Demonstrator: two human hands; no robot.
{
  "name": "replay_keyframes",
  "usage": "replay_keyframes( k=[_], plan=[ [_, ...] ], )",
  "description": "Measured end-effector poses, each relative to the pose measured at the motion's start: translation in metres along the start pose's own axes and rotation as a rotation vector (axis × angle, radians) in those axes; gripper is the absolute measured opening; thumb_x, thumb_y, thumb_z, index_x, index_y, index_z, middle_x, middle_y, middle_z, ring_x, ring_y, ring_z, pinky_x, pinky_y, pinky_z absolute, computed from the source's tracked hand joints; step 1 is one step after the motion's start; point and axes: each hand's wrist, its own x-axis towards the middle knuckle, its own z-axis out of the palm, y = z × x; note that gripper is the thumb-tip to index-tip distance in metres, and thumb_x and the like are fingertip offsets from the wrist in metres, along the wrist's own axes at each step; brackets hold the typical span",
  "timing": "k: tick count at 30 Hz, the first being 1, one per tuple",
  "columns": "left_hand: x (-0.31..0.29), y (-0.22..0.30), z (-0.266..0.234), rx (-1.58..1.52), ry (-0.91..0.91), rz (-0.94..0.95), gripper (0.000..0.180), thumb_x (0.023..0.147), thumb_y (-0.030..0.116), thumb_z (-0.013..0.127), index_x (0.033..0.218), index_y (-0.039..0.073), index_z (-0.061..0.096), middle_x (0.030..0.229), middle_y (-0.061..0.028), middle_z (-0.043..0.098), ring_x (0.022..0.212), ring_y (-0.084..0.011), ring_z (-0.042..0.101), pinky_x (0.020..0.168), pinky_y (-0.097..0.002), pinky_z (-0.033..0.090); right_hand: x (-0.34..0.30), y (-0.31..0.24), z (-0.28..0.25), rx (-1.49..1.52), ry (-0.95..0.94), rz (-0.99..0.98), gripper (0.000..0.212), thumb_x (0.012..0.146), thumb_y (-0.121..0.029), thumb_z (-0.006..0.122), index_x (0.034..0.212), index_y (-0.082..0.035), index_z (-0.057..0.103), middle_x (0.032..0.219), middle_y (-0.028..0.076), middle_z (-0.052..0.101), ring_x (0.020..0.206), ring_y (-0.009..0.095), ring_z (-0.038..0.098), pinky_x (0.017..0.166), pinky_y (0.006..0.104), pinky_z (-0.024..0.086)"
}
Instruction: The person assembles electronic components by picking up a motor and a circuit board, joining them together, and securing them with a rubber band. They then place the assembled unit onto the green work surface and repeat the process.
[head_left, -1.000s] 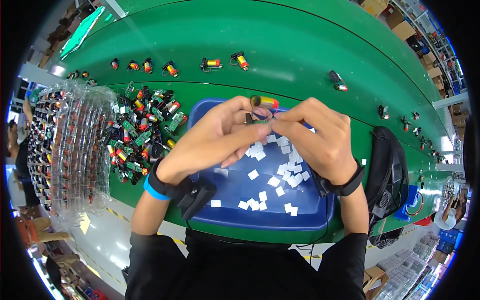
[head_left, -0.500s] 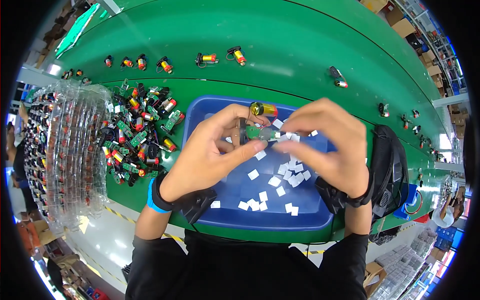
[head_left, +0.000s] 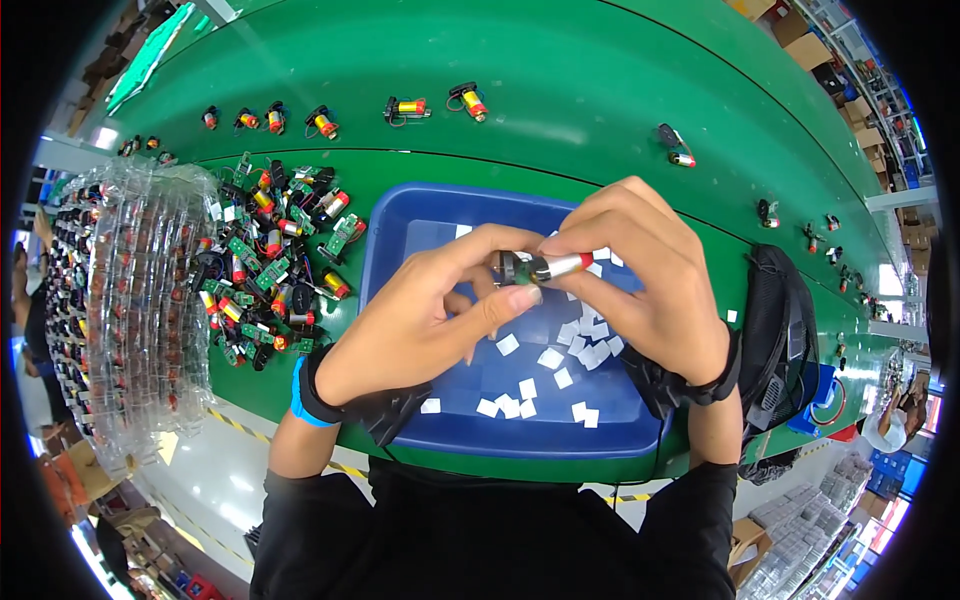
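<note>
Above the blue tray (head_left: 462,390), my left hand (head_left: 400,325) pinches a small green circuit board with a black end piece (head_left: 508,268) between thumb and fingers. My right hand (head_left: 650,275) closes its thumb and fingers on the cylindrical battery (head_left: 568,265) of that assembly, silver with a red end. The battery lies against the board, slightly tilted, its red end pointing right. Fingers hide part of the board and any wires. Scattered on the tray floor beneath are several small white square pieces (head_left: 550,358).
Left of the tray lies a heap of battery-and-board assemblies (head_left: 270,260), beside a stack of clear plastic trays (head_left: 140,310). More assemblies (head_left: 407,108) are spread along the green bench (head_left: 570,60). A black bag (head_left: 780,340) sits at the right.
The battery has swung down from above the board to lie along it. My right hand has come in from the right and gripped the battery.
</note>
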Motion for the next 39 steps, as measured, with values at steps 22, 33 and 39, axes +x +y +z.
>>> replay_keyframes(
  k=[22,33,39],
  plan=[
    [-0.004,0.012,-0.013,-0.322,-0.027,-0.003,0.046,0.107,0.027,0.047,0.143,-0.001,0.048,0.100,-0.0092,0.063,0.063,-0.0108,0.059,0.047,-0.0223,0.052,-0.001,-0.014,0.017,-0.009,0.180,-0.266,0.025,0.071,-0.002,0.083,0.093,-0.003,0.070,0.100,0.011,0.076,0.093,0.027,0.069,0.074,0.0345,0.059],
    [-0.001,-0.002,-0.010,-0.348,-0.007,-0.123,0.037,0.100,0.007,0.044,0.134,-0.003,0.051,0.102,-0.0102,0.062,0.054,-0.0114,0.056,0.046,-0.0218,0.049,-0.002,-0.026,0.022,-0.312,0.147,-0.237,0.024,0.069,0.004,0.079,0.090,-0.003,0.070,0.100,0.008,0.075,0.080,0.021,0.069,0.057,0.0272,0.057],
    [-0.003,-0.002,-0.007,-0.242,-0.050,-0.023,0.038,0.097,-0.001,0.047,0.134,-0.004,0.049,0.097,-0.0077,0.064,0.056,-0.0104,0.059,0.049,-0.0214,0.048,-0.003,-0.024,0.015,-0.186,0.078,-0.087,0.021,0.070,0.004,0.079,0.088,-0.002,0.071,0.099,0.010,0.076,0.085,0.023,0.069,0.066,0.0295,0.058]
  ],
)
